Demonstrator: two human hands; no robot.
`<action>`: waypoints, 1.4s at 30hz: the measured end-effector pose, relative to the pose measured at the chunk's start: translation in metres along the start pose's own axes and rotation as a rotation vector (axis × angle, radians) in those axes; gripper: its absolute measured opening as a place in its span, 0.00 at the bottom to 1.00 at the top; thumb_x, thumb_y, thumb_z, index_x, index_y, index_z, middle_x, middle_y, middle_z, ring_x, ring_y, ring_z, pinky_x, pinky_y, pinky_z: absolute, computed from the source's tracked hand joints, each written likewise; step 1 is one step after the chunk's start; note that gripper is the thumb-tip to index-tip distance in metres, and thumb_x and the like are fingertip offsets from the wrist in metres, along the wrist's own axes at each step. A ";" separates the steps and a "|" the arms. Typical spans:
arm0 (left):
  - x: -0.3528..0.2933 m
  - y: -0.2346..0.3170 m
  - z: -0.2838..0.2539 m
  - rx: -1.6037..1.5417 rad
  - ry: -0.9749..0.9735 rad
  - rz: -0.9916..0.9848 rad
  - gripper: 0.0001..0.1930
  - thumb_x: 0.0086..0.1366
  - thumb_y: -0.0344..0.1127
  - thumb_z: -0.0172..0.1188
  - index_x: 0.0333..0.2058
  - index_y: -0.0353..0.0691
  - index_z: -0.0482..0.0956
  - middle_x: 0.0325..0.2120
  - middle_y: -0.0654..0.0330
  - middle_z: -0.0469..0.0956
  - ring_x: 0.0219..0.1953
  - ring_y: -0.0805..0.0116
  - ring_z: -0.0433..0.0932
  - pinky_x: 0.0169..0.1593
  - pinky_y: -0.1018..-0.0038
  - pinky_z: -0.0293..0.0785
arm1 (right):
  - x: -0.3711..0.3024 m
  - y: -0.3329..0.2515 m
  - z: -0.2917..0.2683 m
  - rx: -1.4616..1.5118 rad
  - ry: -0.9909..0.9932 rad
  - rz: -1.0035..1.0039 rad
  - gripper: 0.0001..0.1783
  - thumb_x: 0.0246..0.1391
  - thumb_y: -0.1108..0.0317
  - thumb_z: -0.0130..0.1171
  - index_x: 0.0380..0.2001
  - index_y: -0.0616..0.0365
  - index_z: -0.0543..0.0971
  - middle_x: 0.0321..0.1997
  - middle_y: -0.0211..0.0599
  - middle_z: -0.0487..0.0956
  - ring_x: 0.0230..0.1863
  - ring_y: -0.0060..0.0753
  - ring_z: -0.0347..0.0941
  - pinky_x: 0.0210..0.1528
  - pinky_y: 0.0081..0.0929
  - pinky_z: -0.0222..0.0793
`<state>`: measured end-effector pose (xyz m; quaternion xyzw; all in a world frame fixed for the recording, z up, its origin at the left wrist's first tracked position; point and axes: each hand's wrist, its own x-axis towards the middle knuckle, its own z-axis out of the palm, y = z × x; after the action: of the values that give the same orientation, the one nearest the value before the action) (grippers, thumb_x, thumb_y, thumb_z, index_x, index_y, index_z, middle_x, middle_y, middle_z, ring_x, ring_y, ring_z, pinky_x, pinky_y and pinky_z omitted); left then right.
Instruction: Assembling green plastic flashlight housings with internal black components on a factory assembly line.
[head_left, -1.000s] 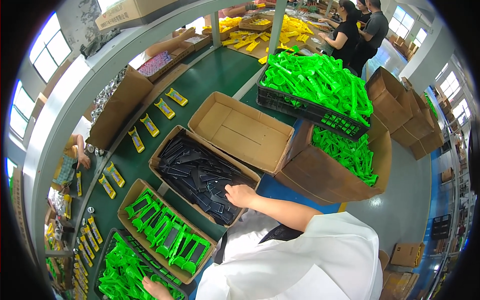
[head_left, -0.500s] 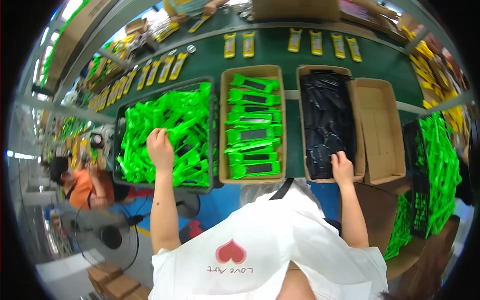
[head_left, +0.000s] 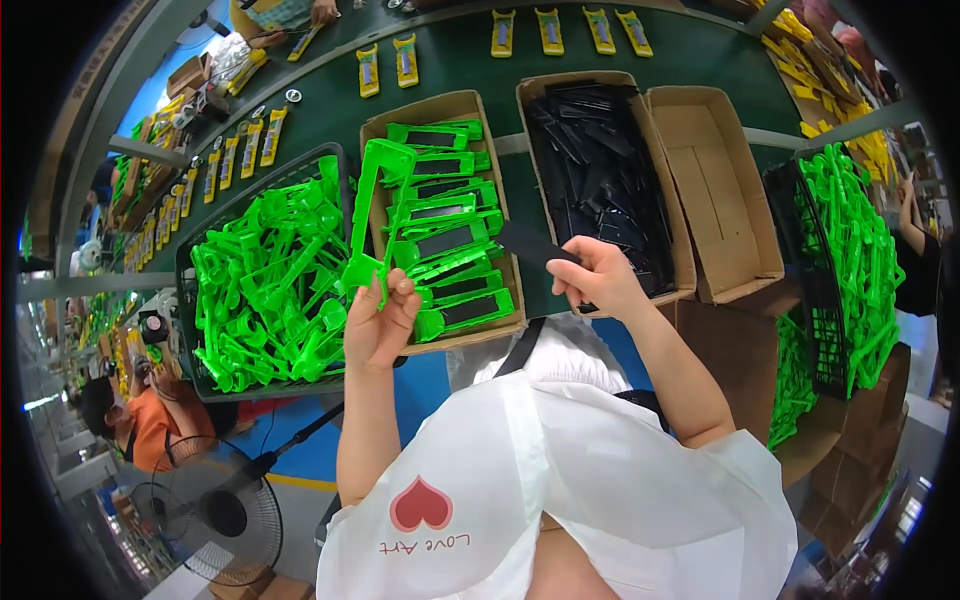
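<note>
My left hand (head_left: 378,325) pinches the lower end of a green plastic frame (head_left: 362,225), which stands upright with its long opening showing. Between the closed fingers of my right hand (head_left: 605,280) is a flat black plate (head_left: 530,243), pointing left toward the frame, the two still apart. Behind the frame is a cardboard box (head_left: 478,336) with a stack of green frames (head_left: 450,240) that have dark plates set in them. A second cardboard box (head_left: 682,235), full of loose black plates (head_left: 605,160), lies beyond my right hand.
On the left, a dark crate (head_left: 184,320) is heaped with green frames. Right of the black plates sits another cardboard box (head_left: 710,170). A further crate (head_left: 825,320) of green frames stands at far right. Yellow devices (head_left: 502,35) line the green bench; co-workers sit around it.
My left hand has lifted a green frame out of the crate and moved right. My right hand has taken a black plate from its box and moved left. The view has shifted.
</note>
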<state>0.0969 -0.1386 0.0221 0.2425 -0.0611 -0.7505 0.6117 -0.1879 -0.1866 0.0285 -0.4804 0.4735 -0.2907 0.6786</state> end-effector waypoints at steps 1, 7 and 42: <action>0.003 -0.011 0.007 -0.006 -0.048 -0.025 0.09 0.60 0.37 0.50 0.35 0.38 0.70 0.32 0.59 0.71 0.38 0.65 0.69 0.41 0.70 0.72 | 0.000 -0.001 0.002 0.002 0.001 0.000 0.08 0.49 0.67 0.54 0.24 0.59 0.70 0.17 0.29 0.74 0.12 0.13 0.63 0.14 0.11 0.56; 0.026 -0.041 0.016 -0.055 -0.246 -0.119 0.11 0.59 0.39 0.51 0.33 0.37 0.71 0.39 0.58 0.68 0.39 0.66 0.67 0.40 0.73 0.69 | 0.004 0.012 -0.001 0.131 0.038 -0.133 0.08 0.48 0.66 0.57 0.29 0.59 0.75 0.24 0.23 0.72 0.25 0.13 0.64 0.28 0.13 0.61; 0.017 -0.029 0.049 0.620 0.091 0.070 0.16 0.58 0.31 0.53 0.43 0.29 0.69 0.36 0.57 0.73 0.33 0.70 0.74 0.35 0.78 0.72 | -0.005 -0.021 -0.006 -0.094 -0.050 -0.019 0.10 0.52 0.67 0.51 0.21 0.62 0.69 0.12 0.28 0.70 0.09 0.13 0.61 0.10 0.12 0.54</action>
<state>0.0471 -0.1581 0.0487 0.4487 -0.2681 -0.6629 0.5361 -0.1946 -0.1924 0.0495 -0.5231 0.4649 -0.2623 0.6644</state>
